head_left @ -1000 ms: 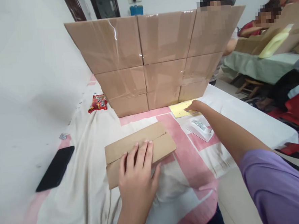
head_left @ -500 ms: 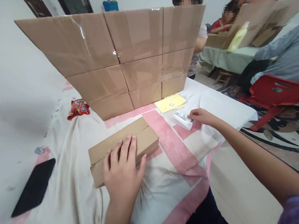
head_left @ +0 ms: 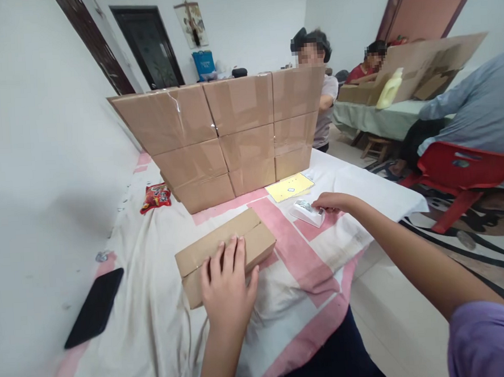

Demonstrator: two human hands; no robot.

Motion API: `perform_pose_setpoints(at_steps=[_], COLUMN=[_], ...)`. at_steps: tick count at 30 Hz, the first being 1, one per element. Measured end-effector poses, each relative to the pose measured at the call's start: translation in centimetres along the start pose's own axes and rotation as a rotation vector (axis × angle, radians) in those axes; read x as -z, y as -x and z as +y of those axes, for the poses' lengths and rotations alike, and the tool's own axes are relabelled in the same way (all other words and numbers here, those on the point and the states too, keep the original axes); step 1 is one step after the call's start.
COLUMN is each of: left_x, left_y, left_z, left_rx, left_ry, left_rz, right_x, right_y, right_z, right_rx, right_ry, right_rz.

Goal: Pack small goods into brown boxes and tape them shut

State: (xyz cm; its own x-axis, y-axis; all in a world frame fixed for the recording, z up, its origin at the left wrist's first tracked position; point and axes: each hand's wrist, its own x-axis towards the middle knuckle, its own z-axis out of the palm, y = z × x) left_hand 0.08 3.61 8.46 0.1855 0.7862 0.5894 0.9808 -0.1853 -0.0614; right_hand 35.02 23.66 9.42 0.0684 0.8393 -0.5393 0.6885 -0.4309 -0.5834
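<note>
My left hand (head_left: 227,288) lies flat, fingers stretched out, on top of a small closed cardboard box (head_left: 255,238) on the cloth-covered table. My right hand (head_left: 333,201) reaches out to a white tape dispenser (head_left: 305,212) and touches its right end with curled fingers; whether it grips the dispenser is unclear. A yellow sheet (head_left: 289,187) lies just behind the dispenser.
A wall of stacked, taped cardboard boxes (head_left: 227,133) stands across the back of the table. A black phone (head_left: 95,307) and a red snack packet (head_left: 155,196) lie at left. Other people sit at a green-covered table (head_left: 380,118) at right; a red chair (head_left: 464,172) stands nearby.
My right hand moved back from the yellow sheet to the tape dispenser. The view lifted and pulled back. My left hand stayed on the box.
</note>
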Motion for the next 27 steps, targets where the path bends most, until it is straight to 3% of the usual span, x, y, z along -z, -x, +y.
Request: perform_pose_setpoints(at_steps=[17, 27], left_x=[-0.4, -0.3], left_y=[-1.3, -1.1], left_z=[-0.5, -0.4], left_rx=[0.050, 0.052], left_ry=[0.046, 0.049], left_rz=[-0.023, -0.009], right_x=[-1.4, -1.9], right_y=[0.4, 1.1], right_z=[0.7, 2.3], right_rx=[-0.052, 0.086], right_ry=[-0.289, -0.398], right_rz=[0.127, 0.145])
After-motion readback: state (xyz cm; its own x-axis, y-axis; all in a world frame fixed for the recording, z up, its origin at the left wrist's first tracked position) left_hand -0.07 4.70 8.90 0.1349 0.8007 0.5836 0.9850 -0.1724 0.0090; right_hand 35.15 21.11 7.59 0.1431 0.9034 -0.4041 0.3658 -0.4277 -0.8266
